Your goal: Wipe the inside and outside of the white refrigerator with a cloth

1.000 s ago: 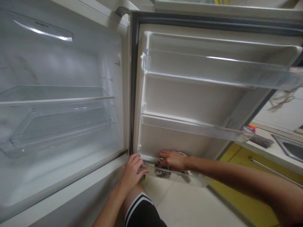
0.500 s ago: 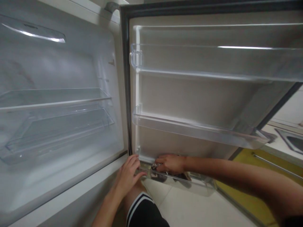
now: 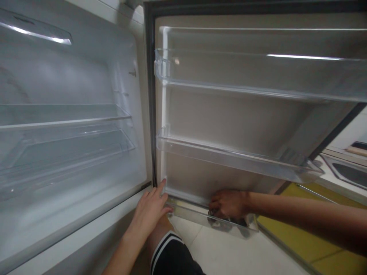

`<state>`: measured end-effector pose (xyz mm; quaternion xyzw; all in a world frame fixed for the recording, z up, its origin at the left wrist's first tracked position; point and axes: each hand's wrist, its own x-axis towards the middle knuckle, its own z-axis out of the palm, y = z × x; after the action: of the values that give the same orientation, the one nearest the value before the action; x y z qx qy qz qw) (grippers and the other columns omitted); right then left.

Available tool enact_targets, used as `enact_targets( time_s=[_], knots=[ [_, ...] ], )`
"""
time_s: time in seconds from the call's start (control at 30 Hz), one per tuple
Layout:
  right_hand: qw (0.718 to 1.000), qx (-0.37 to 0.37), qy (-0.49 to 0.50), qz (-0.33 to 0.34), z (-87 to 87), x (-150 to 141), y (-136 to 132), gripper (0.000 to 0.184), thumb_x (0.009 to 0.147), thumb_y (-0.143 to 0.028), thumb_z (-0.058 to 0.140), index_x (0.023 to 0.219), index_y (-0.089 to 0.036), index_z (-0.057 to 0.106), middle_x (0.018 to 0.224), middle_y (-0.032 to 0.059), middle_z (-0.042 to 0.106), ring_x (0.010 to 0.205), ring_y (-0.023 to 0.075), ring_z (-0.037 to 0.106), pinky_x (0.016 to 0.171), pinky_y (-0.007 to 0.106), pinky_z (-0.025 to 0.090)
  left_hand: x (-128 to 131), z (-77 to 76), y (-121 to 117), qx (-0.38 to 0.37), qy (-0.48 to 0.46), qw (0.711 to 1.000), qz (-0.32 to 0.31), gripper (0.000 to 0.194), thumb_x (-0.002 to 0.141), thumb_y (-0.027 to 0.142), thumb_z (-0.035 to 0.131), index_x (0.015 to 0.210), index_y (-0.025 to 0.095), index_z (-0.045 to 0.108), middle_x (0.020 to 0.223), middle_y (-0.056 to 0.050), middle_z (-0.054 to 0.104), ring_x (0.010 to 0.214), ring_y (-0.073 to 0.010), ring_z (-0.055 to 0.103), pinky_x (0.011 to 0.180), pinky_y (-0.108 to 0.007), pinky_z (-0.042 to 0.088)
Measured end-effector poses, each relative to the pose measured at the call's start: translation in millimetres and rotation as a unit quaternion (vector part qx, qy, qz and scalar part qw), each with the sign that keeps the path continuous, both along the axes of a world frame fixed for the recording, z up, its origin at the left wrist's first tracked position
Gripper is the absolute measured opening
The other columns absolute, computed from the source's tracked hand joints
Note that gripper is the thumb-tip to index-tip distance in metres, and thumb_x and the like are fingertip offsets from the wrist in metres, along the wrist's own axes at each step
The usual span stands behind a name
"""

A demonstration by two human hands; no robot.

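My right hand is closed on a dark, crumpled cloth down in the lowest clear door bin. Much of the cloth shows through the bin's front wall, and the fingertips are partly hidden. At the bin's left end lies my left hand, fingers stretched and apart, the thumb by the bin's front rim. Its index finger reaches up along the inner edge of the open fridge door.
Two more clear bins, a middle one and an upper one, cross the door. On the left, the fridge cavity holds a glass shelf and a clear tray. Yellow cabinets stand at right, and my knee is below the door.
My right hand has slid to the right along the lowest bin with the cloth. My left hand stays at the bin's left end, its index finger now stretched further up.
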<state>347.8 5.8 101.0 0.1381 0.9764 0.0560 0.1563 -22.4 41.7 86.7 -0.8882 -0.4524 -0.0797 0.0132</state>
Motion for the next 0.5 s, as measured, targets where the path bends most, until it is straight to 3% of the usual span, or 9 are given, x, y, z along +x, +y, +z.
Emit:
enact_targets(
  time_s=[0.1, 0.17, 0.23, 0.33, 0.4, 0.5],
  knots=[
    [0.998, 0.064, 0.007, 0.001, 10.1, -11.6, -4.1, 0.009, 0.102, -0.026, 0.079, 0.095, -0.021, 0.075, 0.096, 0.0053, 0.073, 0.083, 0.0199, 0.062, 0.068, 0.034, 0.039, 0.2, 4.3, -1.4, -0.015, 0.007, 1.000, 0.004, 0.030, 0.095, 0.031, 0.088, 0.123, 0.021, 0.084, 0.179, -0.016, 0.043, 0.137, -0.0380, 0.072, 0.110, -0.052, 0.063],
    [0.991, 0.127, 0.040, 0.034, 28.3, -24.4, -5.6, 0.018, 0.109, -0.028, 0.072, 0.092, -0.021, 0.075, 0.098, 0.0063, 0.074, 0.087, 0.0196, 0.063, 0.070, 0.033, 0.040, -0.1, 3.3, -1.2, -0.019, 0.006, 1.000, 0.005, 0.029, 0.095, 0.030, 0.088, 0.122, 0.021, 0.084, 0.179, -0.016, 0.043, 0.137, -0.0386, 0.072, 0.110, -0.053, 0.063],
    [0.970, 0.207, 0.096, 0.080, 53.0, -37.8, -3.0, 0.017, 0.112, -0.030, 0.067, 0.102, -0.021, 0.079, 0.120, 0.0093, 0.077, 0.103, 0.0207, 0.067, 0.076, 0.033, 0.045, -0.9, -0.6, 0.2, -0.017, -0.006, 1.000, 0.001, 0.026, 0.094, 0.028, 0.088, 0.119, 0.021, 0.084, 0.179, -0.016, 0.043, 0.135, -0.0395, 0.073, 0.109, -0.055, 0.063],
    [0.921, 0.333, 0.177, 0.096, 80.3, -48.0, 8.7, 0.021, 0.114, -0.031, 0.065, 0.122, -0.019, 0.080, 0.159, 0.0113, 0.065, 0.130, 0.0257, 0.064, 0.088, 0.035, 0.050, -4.2, -11.7, 4.1, -0.004, -0.035, 0.999, -0.007, 0.024, 0.090, 0.019, 0.089, 0.112, 0.022, 0.083, 0.179, -0.015, 0.045, 0.130, -0.0409, 0.076, 0.105, -0.057, 0.065],
    [0.909, 0.359, 0.202, 0.071, 77.3, -44.8, 17.9, 0.023, 0.115, -0.030, 0.062, 0.126, -0.020, 0.079, 0.167, 0.0100, 0.059, 0.140, 0.0279, 0.061, 0.098, 0.038, 0.051, -7.9, -21.3, 7.1, 0.009, -0.063, 0.998, -0.014, 0.026, 0.087, 0.015, 0.089, 0.110, 0.023, 0.082, 0.179, -0.015, 0.046, 0.127, -0.0417, 0.077, 0.102, -0.057, 0.065],
    [0.943, 0.273, 0.183, 0.060, 42.0, -31.7, 24.6, 0.027, 0.116, -0.028, 0.056, 0.133, -0.027, 0.078, 0.166, 0.0067, 0.062, 0.143, 0.0254, 0.062, 0.110, 0.042, 0.052, -13.7, -33.9, 10.1, 0.019, -0.116, 0.993, -0.029, 0.024, 0.088, 0.016, 0.085, 0.109, 0.026, 0.080, 0.179, -0.013, 0.046, 0.120, -0.0396, 0.080, 0.100, -0.054, 0.066]
  ],
)
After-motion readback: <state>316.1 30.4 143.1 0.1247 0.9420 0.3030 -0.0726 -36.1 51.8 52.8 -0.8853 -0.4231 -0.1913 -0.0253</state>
